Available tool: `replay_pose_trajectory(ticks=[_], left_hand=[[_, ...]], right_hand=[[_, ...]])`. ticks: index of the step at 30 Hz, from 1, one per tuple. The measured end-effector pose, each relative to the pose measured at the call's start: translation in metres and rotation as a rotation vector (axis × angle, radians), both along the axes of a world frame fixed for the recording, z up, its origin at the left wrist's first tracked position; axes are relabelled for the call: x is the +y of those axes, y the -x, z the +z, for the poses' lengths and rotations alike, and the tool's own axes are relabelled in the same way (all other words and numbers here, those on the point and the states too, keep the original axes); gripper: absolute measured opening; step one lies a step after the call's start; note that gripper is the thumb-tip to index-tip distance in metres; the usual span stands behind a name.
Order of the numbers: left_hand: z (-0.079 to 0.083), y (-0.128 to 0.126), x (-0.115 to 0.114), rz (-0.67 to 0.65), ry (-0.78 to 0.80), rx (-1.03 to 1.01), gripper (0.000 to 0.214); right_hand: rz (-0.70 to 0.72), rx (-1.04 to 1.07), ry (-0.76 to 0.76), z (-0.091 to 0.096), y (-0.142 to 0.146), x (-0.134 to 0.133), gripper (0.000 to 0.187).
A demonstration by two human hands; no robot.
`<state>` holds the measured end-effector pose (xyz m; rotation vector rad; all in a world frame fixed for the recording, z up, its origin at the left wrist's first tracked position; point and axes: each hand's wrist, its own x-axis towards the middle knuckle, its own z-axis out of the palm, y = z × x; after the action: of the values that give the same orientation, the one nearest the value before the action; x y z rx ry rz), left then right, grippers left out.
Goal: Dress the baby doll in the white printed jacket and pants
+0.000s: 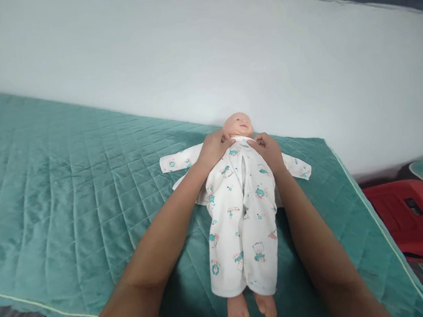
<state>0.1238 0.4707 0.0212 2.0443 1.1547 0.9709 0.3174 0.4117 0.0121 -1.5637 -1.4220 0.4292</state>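
A baby doll (238, 124) lies on its back, head at the far side and bare feet toward me. White printed baby trousers (257, 224) cover it from the feet up to just under the chin, the feet sticking out of the leg ends. A matching baby shirt (300, 166) is spread beneath, a sleeve reaching out to each side. At the top edge of the trousers, my left hand (214, 148) pinches the cloth on the left of the doll's neck. My right hand (268, 149) grips the same edge on the right, fingers curled. My hands partly hide the doll's shoulders.
Under the doll is a green quilted cover (78, 176) with a pale piped edge. A white wall (186, 56) rises directly behind the doll's head. To the right, beyond the cover's edge, stands a red plastic object (412, 219) with green cloth above it.
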Motion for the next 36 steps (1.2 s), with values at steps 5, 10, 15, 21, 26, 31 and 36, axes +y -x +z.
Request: replay_pose_trajectory(ticks=[5, 10, 15, 21, 26, 31, 36], left_hand=[[0.002, 0.023, -0.010, -0.055, -0.078, 0.219, 0.019], [0.007, 0.042, -0.014, -0.149, -0.081, 0.390, 0.025], [0.013, 0.052, -0.014, -0.272, -0.057, 0.347, 0.023], [0.009, 0.050, -0.015, -0.195, -0.061, 0.325, 0.016], [-0.004, 0.038, -0.017, 0.013, -0.234, 0.343, 0.023], [-0.017, 0.032, -0.012, 0.160, -0.357, 0.353, 0.024], [-0.025, 0.029, 0.001, 0.230, -0.273, 0.276, 0.019]], right_hand=[[0.069, -0.073, -0.054, -0.008, -0.015, -0.012, 0.024], [0.153, -0.226, -0.091, -0.014, -0.034, -0.015, 0.021], [0.282, -0.196, -0.006, -0.011, -0.042, -0.016, 0.023], [0.342, -0.144, 0.040, -0.005, -0.039, -0.021, 0.026], [0.148, -0.123, 0.056, -0.008, -0.035, -0.021, 0.032], [-0.028, -0.211, 0.042, -0.010, -0.031, -0.016, 0.037], [-0.160, -0.231, 0.009, -0.016, -0.027, -0.008, 0.040]])
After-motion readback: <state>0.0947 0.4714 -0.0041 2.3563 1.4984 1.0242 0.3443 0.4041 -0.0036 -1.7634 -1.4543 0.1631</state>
